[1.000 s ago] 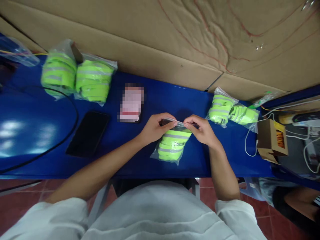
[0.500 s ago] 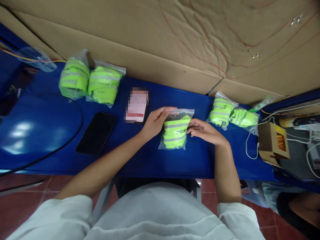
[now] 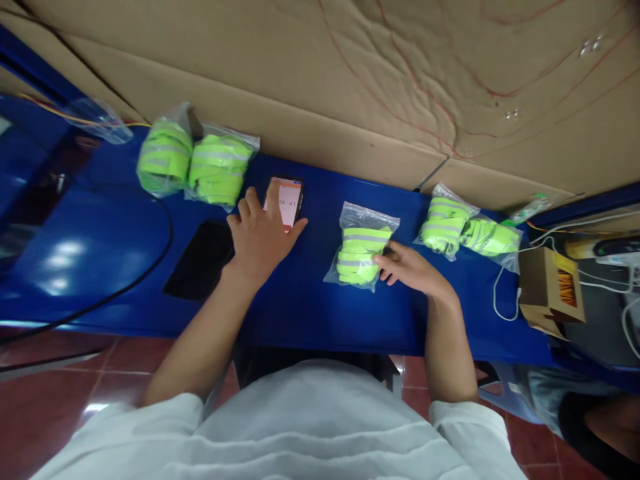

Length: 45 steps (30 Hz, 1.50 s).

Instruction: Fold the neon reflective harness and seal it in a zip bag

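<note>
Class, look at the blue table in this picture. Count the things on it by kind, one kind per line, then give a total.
Clear bags of neon-green reflective bands: 5 (two far left, one by the right hand, two to the right)
Phones: 2 (lit one under the left hand, dark one)
Small cardboard box: 1
Total: 8

A clear plastic bag (image 3: 361, 245) of folded neon-green bands with grey stripes lies flat on the blue worktop (image 3: 320, 307), its open end pointing away. A lit phone (image 3: 285, 200) lies face up farther left, screen showing digits on a pale background.
</note>
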Tool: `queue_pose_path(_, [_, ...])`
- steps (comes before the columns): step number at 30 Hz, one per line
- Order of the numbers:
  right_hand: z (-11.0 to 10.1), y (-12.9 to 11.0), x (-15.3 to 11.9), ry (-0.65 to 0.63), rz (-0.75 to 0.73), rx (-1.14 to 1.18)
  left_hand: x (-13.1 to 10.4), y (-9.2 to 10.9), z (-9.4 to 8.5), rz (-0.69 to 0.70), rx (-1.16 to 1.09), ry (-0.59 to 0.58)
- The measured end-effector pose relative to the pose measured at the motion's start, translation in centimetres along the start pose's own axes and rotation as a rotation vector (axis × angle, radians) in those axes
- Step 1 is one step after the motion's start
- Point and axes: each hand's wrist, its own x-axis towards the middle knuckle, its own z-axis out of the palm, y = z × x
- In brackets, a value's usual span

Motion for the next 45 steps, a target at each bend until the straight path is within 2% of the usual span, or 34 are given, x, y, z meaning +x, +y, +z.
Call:
queue_pose_path(4, [1.0, 0.2, 0.1, 0.034, 0.007, -0.035, 0.7, -0.1, 0.4, -0.054, 0.022, -0.13])
queue_pose_path(7, [0.9, 1.0, 1.1, 0.09, -0.012, 0.032, 0.9, -0.2, 0.3, -0.043, 0.02, -0.138])
queue_pose_path(9, [0.6, 1.4, 1.9, 0.185, -0.032, 0.067, 0.1, -0.4, 0.2, -0.01, 0.034, -0.124])
queue_pose_path(13, [0.5, 0.9, 3.7, 0.384, -0.086, 0.045, -3.9, -1.1, 0.0, 0.052, 0.065, -0.142])
queue_pose_path(17, [2.0, -1.4, 6.6, 0.469, -0.193, -0.07, -9.7, -2.7, -0.5, 0.093, 0.048, -0.152])
queue_pose_path(20, [4.8, -3.6, 9.5, 0.441, -0.281, -0.154, -13.5, -4.2, -0.7, 0.091, 0.019, -0.158])
queue_pose_path(22, [7.3, -4.9, 11.7, 0.356, -0.308, -0.139, -15.3, -5.0, -0.7, 0.094, 0.007, -0.153])
queue_pose_path(24, [9.6, -5.7, 13.4, 0.233, -0.332, -0.059, -16.3, -5.4, -0.3, 0.092, -0.011, -0.141])
queue_pose_path(26, [10.9, -5.8, 14.2, 0.148, -0.381, 0.014, -16.4, -5.6, 0.2, 0.081, -0.047, -0.122])
queue_pose_path(27, [11.0, -5.5, 14.1, 0.144, -0.425, 0.023, -16.2, -5.6, 0.5, 0.082, -0.069, -0.107])
queue_pose_path(29, [9.9, -4.4, 12.9, 0.224, -0.541, -0.042, -15.4, -5.5, 1.0, 0.092, -0.102, -0.075])
queue_pose_path(31, [7.5, -2.8, 10.7, 0.384, -0.652, -0.212, -14.4, -5.0, 1.2, 0.112, -0.106, -0.038])
queue_pose_path(33, [4.5, -1.0, 8.0, 0.451, -0.697, -0.423, -13.7, -3.9, 1.2, 0.153, -0.082, 0.019])
queue_pose_path(35, [1.9, 0.7, 5.5, 0.466, -0.705, -0.609, -13.5, -2.3, 1.1, 0.262, -0.086, 0.088])
queue_pose_path(36, [1.0, 1.5, 4.5, 0.462, -0.699, -0.675, -13.5, -1.3, 1.1, 0.372, -0.114, 0.107])
queue_pose_path(38, [-0.2, 2.8, 3.1, 0.45, -0.683, -0.761, -13.7, 0.8, 1.4, 0.718, -0.207, 0.091])
queue_pose_path(40, [-0.5, 3.8, 2.6, 0.447, -0.678, -0.796, -13.8, 2.8, 2.2, 1.089, -0.292, 0.047])
queue_pose_path(41, [-0.5, 4.2, 2.6, 0.453, -0.677, -0.798, -13.7, 3.6, 2.8, 1.227, -0.32, 0.032])
queue_pose_path(43, [-0.1, 4.6, 2.6, 0.461, -0.671, -0.788, -13.2, 4.7, 3.9, 1.363, -0.36, 0.014])
queue_pose_path(45, [0.2, 4.8, 2.6, 0.453, -0.658, -0.789, -12.5, 5.2, 4.8, 1.389, -0.402, -0.033])
